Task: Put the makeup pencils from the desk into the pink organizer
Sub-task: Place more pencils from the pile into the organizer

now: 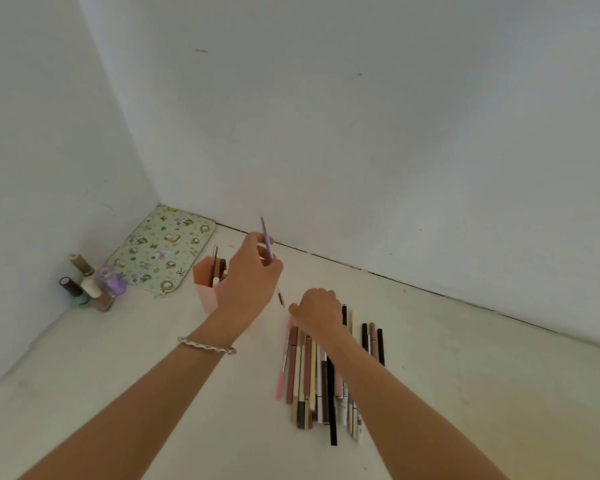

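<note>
The pink organizer (203,287) stands upright on the white desk, with a few pencils inside it. My left hand (252,271) hovers just right of it, fingers pinched on a purple makeup pencil (266,239) held nearly upright. A row of several makeup pencils (312,375) lies side by side on the desk to the right. My right hand (317,310) rests over the far ends of that row with its fingers curled down; I cannot tell whether it grips one. A small thin brush-tipped stick (280,296) lies between the two hands.
A green patterned pouch (160,252) lies flat in the back corner. Several nail polish bottles (92,284) cluster at the left wall. White walls close the desk (153,393) at left and back.
</note>
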Motion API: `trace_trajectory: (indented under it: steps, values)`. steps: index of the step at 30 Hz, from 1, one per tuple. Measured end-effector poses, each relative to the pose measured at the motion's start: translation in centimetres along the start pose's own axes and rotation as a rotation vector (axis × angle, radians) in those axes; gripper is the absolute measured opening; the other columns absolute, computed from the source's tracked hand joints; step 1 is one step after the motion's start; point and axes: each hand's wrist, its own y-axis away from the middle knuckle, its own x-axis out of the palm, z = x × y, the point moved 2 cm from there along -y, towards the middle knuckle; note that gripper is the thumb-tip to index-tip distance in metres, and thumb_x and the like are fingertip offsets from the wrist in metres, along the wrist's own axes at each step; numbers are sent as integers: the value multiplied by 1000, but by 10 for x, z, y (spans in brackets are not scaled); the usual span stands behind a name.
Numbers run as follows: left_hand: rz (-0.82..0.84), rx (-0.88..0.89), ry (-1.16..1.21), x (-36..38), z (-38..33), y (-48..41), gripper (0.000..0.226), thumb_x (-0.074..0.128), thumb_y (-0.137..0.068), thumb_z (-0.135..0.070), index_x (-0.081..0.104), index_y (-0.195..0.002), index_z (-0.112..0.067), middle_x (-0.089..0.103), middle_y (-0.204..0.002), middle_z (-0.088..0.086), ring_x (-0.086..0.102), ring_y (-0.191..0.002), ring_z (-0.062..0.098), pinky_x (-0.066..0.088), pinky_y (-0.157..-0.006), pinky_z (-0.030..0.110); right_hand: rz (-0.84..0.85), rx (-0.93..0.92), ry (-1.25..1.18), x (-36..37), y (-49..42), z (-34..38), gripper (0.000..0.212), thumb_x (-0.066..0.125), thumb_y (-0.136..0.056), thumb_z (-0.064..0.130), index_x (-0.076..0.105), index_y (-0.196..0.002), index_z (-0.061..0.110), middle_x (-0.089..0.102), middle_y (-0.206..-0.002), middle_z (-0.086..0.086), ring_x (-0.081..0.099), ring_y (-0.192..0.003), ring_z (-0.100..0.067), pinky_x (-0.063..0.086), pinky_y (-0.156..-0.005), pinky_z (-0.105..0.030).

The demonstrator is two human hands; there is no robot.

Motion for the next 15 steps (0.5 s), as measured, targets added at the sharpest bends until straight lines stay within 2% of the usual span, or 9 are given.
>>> trace_trajectory:
  steps: [1, 2, 4, 5, 6, 8, 9, 12, 15]
  values:
    - [2, 1, 49, -3, -2, 0, 40, 64, -89, -8, 48, -123, -21, 65, -93, 3, 69, -78, 23, 60, -71, 39, 10, 3, 74, 8, 1, 2, 25, 49, -92, 31, 55, -80, 10, 58, -88, -6, 52, -94, -26, 44, -84, -37]
    - [4, 14, 82, -6, -4, 1, 55, 65, -88, -6, 42, -135, -25, 64, -91, 5, 69, -77, 24, 60, -71, 40, 14, 7, 117, 14, 2, 4, 26, 48, -92, 33, 59, -87, 10, 59, -97, -7, 50, -101, -26, 41, -87, -37]
    - [-3, 68, 85, -13, -7, 6, 84, 64, -87, -2, 21, -152, -33, 62, -87, 10, 67, -70, 23, 58, -63, 24, 21, 12, 127, 24, 2, 7, 23, 47, -92, 29, 60, -91, 10, 58, -103, -8, 49, -104, -27, 38, -89, -37]
    - [-16, 93, 55, -18, -9, 6, 91, 64, -87, -1, 13, -154, -35, 62, -84, 10, 65, -66, 20, 55, -58, 17, 16, 18, 88, 26, 0, 9, 23, 46, -91, 27, 58, -83, 10, 59, -98, -8, 49, -100, -27, 38, -86, -36]
    - [-33, 108, 43, -25, -12, 6, 94, 64, -87, 0, 9, -154, -37, 62, -83, 8, 64, -64, 19, 55, -57, 17, 3, 31, 11, 23, -1, 10, 26, 45, -91, 27, 53, -72, 11, 58, -87, -7, 49, -92, -26, 38, -81, -36]
    - [-93, 102, 98, -47, -11, -3, 91, 62, -87, 0, 15, -153, -41, 61, -83, 8, 66, -66, 23, 60, -63, 32, -44, 68, -287, 7, -8, 13, 34, 45, -91, 26, 40, -60, 12, 47, -65, -3, 45, -69, -22, 36, -64, -32]
    - [-149, 97, 125, -60, -8, -10, 86, 61, -87, 0, 20, -151, -41, 61, -83, 7, 66, -68, 24, 59, -63, 34, -67, 89, -474, -5, -11, 13, 33, 44, -92, 24, 39, -62, 11, 44, -62, -2, 43, -61, -20, 33, -57, -30]
    - [-366, 163, 57, -95, 7, -26, 76, 61, -86, -1, 29, -147, -33, 63, -85, 6, 63, -66, 15, 52, -61, 24, -203, 76, -869, -46, -16, 20, 20, 43, -94, 17, 50, -80, 5, 57, -72, -10, 52, -59, -20, 38, -49, -24]
    - [-384, 216, -56, -102, 26, -27, 70, 59, -88, -1, 30, -145, -29, 61, -83, 0, 60, -64, 7, 46, -58, 14, -344, 4, -1082, -73, -11, 35, 12, 44, -99, 15, 51, -98, 5, 59, -77, -13, 53, -58, -18, 39, -42, -15]
